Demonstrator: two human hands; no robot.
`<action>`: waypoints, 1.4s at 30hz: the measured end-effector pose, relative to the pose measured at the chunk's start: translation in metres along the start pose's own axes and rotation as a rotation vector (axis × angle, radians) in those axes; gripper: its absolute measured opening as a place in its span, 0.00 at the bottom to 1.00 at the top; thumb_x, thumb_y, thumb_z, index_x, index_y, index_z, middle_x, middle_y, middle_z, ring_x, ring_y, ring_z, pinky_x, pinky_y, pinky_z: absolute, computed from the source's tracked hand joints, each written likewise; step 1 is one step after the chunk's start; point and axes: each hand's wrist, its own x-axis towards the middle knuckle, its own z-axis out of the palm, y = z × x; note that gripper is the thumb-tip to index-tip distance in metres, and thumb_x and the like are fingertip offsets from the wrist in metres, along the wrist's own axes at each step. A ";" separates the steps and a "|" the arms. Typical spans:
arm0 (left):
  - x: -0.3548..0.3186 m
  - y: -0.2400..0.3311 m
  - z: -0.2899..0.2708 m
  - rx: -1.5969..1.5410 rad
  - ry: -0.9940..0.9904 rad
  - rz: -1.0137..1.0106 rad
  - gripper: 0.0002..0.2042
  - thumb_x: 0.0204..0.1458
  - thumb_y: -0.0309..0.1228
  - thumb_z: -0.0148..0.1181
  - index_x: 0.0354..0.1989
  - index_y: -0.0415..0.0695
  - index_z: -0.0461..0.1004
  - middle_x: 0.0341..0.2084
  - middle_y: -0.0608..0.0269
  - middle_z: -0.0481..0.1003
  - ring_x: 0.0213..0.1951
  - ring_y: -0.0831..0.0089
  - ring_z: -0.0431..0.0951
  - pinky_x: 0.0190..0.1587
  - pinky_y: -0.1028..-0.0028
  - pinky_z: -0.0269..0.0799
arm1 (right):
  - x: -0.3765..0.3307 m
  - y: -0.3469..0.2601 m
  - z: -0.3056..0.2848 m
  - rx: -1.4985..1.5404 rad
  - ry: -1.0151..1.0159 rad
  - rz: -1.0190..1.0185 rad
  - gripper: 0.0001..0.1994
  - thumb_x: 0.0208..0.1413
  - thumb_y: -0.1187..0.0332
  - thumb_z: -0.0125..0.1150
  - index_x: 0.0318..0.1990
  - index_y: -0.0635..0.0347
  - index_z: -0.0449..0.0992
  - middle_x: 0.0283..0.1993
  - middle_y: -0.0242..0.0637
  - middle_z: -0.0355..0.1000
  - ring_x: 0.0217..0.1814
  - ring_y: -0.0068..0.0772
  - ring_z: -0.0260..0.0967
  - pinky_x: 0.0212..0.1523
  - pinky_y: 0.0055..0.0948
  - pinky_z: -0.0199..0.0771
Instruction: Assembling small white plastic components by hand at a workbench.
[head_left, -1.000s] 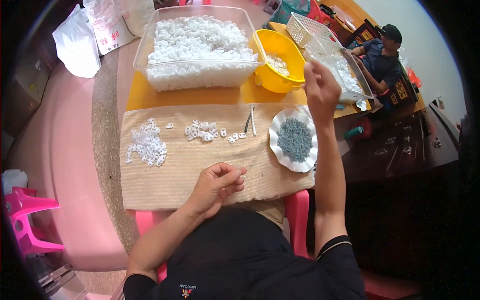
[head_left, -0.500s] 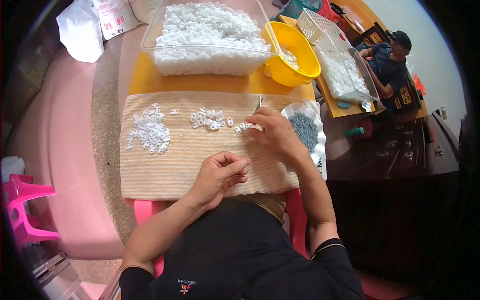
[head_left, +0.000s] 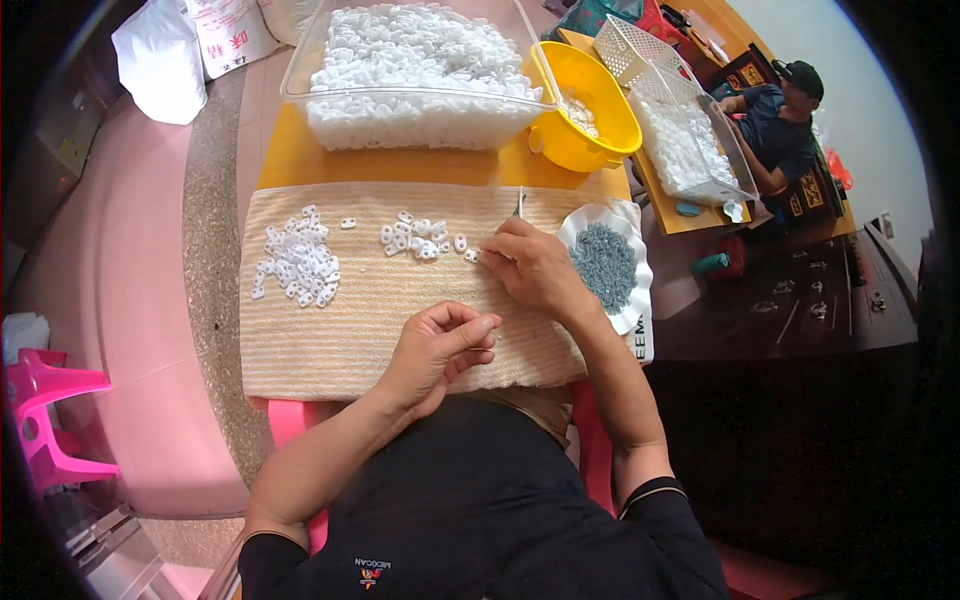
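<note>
My left hand [head_left: 443,352] is held over the near part of the striped towel [head_left: 330,345], thumb pressed to the bent fingers; anything pinched there is too small to make out. My right hand [head_left: 537,268] reaches down to the towel farther off, fingers drawn together at the right end of a short row of small white two-hole plastic pieces [head_left: 471,255]. Its fingers cover part of that row, so what they grip is hidden. Left of it lies a small cluster of the same pieces [head_left: 415,236], and beyond that a larger pile [head_left: 298,262].
A white scalloped dish [head_left: 639,312] of small grey-blue parts [head_left: 604,262] stands right of my right hand. Scissors-like metal tips [head_left: 520,203] show behind it. Farther back are a clear tub [head_left: 420,125] of white pieces and a yellow basin [head_left: 600,155]. Another person [head_left: 785,125] sits far right.
My right hand has moved slightly left and closed its fingers over the row's right end, uncovering more of the dish. My left hand has stayed almost still.
</note>
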 end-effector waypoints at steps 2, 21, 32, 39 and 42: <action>0.001 -0.001 -0.001 -0.001 0.000 0.008 0.05 0.56 0.28 0.59 0.36 0.42 0.72 0.36 0.62 0.76 0.33 0.79 0.76 0.37 0.77 0.78 | -0.002 -0.004 -0.001 0.043 0.050 -0.022 0.05 0.50 0.72 0.63 0.35 0.60 0.78 0.32 0.40 0.71 0.33 0.43 0.72 0.31 0.35 0.71; -0.004 -0.001 0.005 -0.099 -0.049 -0.016 0.09 0.55 0.29 0.60 0.42 0.42 0.72 0.31 0.67 0.75 0.31 0.80 0.76 0.36 0.79 0.77 | -0.058 -0.045 -0.008 1.203 -0.070 0.275 0.07 0.53 0.75 0.63 0.39 0.67 0.76 0.38 0.33 0.69 0.35 0.18 0.66 0.31 0.16 0.67; -0.003 -0.004 0.003 -0.017 -0.024 0.007 0.08 0.55 0.29 0.61 0.41 0.41 0.73 0.28 0.69 0.74 0.30 0.80 0.75 0.36 0.78 0.77 | -0.065 -0.003 -0.040 0.436 0.268 0.344 0.03 0.53 0.77 0.62 0.35 0.65 0.76 0.31 0.30 0.70 0.28 0.15 0.63 0.29 0.17 0.62; -0.002 -0.005 0.005 0.017 -0.034 0.012 0.08 0.55 0.28 0.61 0.41 0.41 0.72 0.29 0.68 0.74 0.31 0.79 0.76 0.38 0.78 0.78 | -0.073 0.033 -0.047 0.043 0.247 0.342 0.08 0.50 0.72 0.63 0.37 0.65 0.78 0.31 0.39 0.72 0.29 0.33 0.69 0.32 0.28 0.68; -0.003 -0.005 0.006 0.029 -0.022 0.000 0.09 0.55 0.28 0.60 0.43 0.40 0.72 0.30 0.67 0.75 0.32 0.79 0.77 0.39 0.77 0.78 | -0.072 0.034 -0.045 -0.065 0.199 0.341 0.08 0.50 0.71 0.64 0.37 0.64 0.78 0.32 0.42 0.73 0.33 0.42 0.72 0.35 0.33 0.70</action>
